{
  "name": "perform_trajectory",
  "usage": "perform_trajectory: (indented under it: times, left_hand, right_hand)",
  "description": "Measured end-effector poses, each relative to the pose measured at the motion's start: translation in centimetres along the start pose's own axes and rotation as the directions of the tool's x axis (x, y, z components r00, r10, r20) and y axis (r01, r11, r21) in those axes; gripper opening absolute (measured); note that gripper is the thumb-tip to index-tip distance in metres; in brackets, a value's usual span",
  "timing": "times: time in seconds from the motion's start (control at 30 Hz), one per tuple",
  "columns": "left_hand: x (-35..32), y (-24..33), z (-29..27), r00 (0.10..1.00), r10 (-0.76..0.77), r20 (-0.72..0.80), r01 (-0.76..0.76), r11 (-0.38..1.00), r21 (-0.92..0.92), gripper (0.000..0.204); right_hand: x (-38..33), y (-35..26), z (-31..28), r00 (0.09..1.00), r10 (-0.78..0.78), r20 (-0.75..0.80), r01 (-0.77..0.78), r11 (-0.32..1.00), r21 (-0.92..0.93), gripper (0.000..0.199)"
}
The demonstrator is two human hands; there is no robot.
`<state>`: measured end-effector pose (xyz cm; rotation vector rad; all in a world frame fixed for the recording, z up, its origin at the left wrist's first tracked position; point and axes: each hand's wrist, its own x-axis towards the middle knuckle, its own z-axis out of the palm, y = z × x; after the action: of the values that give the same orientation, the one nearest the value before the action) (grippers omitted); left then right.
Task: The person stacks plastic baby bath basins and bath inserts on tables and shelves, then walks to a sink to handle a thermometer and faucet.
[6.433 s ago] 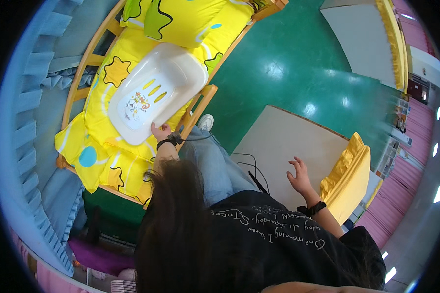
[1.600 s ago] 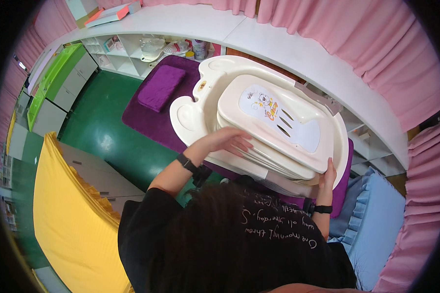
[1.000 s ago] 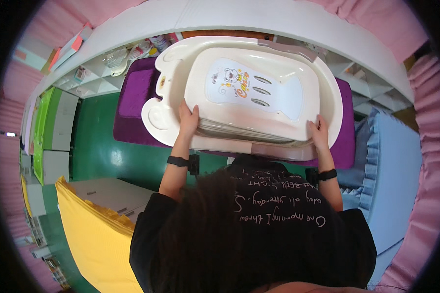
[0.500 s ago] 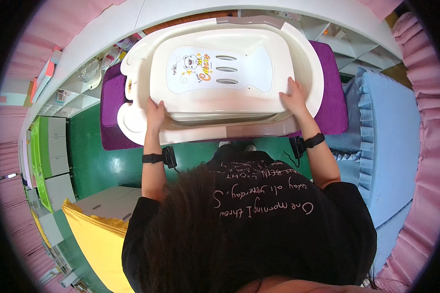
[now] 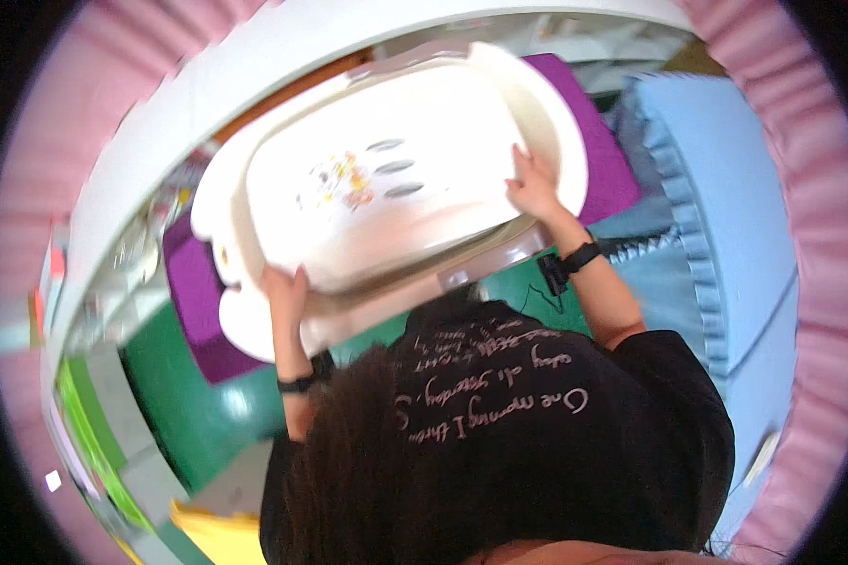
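The person's head and dark shirt fill the lower middle of the view and cut off both elbows and whatever lies below the tubs' near edge. The whole picture is motion-blurred, so fine edges are hard to make out.

Count: at least two white baby bath tubs (image 5: pixel 386 188), nested one inside another; a further rim (image 5: pixel 254 330) shows beneath at the left, but whether it is a third tub I cannot tell. The stack sits tilted on a purple mat (image 5: pixel 193 292), which shows on both sides of it, against a white counter (image 5: pixel 254 66) with pink curtain (image 5: pixel 85 122) behind.

Hands: two, each with a dark band at the wrist. The left hand (image 5: pixel 285 287) lies on the tubs' near-left rim, fingers spread flat and upward; thumb position unclear. The right hand (image 5: pixel 534 188) presses on the right rim, fingers extended against the plastic, not curled round it.

Markings: one small colourful picture (image 5: pixel 344 181) on the top tub's floor, orange and yellow, too blurred to read, beside three grey slots (image 5: pixel 396 168).

Surroundings: blue padded mat (image 5: pixel 725 217) at right, green floor (image 5: pixel 188 405), a yellow corner (image 5: pixel 217 532) bottom left.
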<state>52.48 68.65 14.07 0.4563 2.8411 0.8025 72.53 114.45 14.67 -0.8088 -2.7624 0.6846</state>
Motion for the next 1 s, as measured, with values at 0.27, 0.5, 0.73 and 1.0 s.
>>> perform_trajectory:
  times: [0.27,0.5,0.73,1.0]
  left_hand:
    - [1.7,9.7,0.9,0.861,0.419,-0.289,-0.423,0.905,0.052,0.049]
    - [1.9,20.0,6.7,0.696,0.706,-0.128,-0.715,0.667,-0.210,0.039]
    - [-9.1,34.5,13.1,0.307,0.950,0.056,-0.869,0.304,-0.391,0.032]
    - [-25.3,45.5,19.8,-0.199,0.973,0.120,-0.856,-0.113,-0.505,0.030]
  right_hand:
    - [-7.5,1.1,-3.1,0.980,0.034,-0.194,0.017,0.967,0.252,0.054]
    - [-22.0,5.3,-8.1,0.891,0.358,-0.278,-0.211,0.870,0.446,0.038]
    - [-41.6,11.1,-9.8,0.606,0.663,-0.440,-0.271,0.692,0.669,0.031]
    - [-60.4,15.5,-11.3,0.192,0.865,-0.463,-0.186,0.496,0.848,0.023]
